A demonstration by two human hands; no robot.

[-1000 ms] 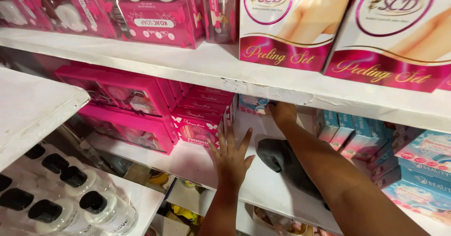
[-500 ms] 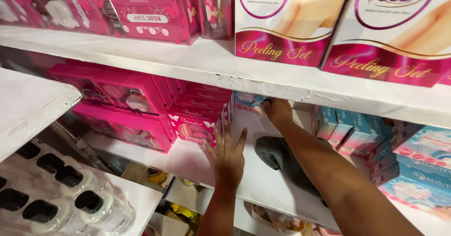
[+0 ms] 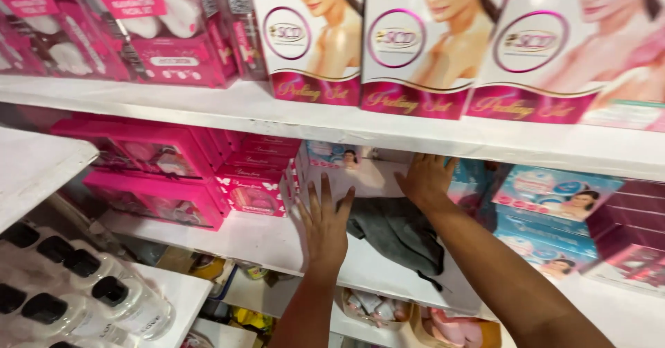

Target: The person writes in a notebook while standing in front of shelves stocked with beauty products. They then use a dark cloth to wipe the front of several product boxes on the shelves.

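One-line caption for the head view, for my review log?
Left hand lies flat on the white shelf beside a grey cloth; right hand reaches toward blue boxes behind.

Top shelf (image 3: 388, 134): pink kits (image 3: 156, 32) at left, tall white-and-magenta boxes (image 3: 415, 43) along the right. Below it, stacked pink boxes (image 3: 149, 171) left, blue boxes (image 3: 554, 213) right, dark red boxes (image 3: 634, 240) far right. Clear bottles with black caps (image 3: 76, 285) bottom left. Lower shelf holds small packets (image 3: 370, 306).
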